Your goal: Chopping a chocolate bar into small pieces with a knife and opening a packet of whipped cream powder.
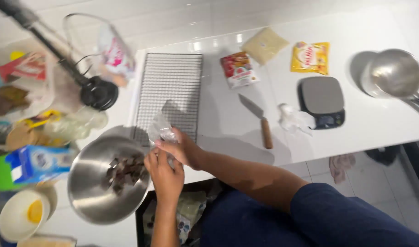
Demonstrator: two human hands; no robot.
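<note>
Both hands are bunched together right at the edge of the steel bowl [108, 180], working a crinkly clear plastic wrapper [161, 130]. The right hand [184, 148] has its grip pinched tight on the wrapper's lower end, fingers curled in. The left hand [165, 176] sits just under it with fingers folded close; looks like it's touching the same wrapper, but it's blurry, so I can't tell if that grip is really clamped on anything.

The wrapper is held up over the bowl's near rim, probably so whatever comes out lands inside. The bowl already has a heap of dark brown chunks [125, 173] in it, looks like chopped chocolate.

Going outward on the white desk [378, 123]: a wire cooling rack [170, 89] just behind the hands, a knife with a wooden handle [257, 120] lying flat to the side, a crumpled bit of clear plastic [294, 118] next to a small grey kitchen scale [322, 100]. Further back are a red packet [238, 69], a yellow packet [310, 57] and a pale bag [264, 45], all parked out of the way. A second steel bowl [392, 73] sits at the far end.
</note>
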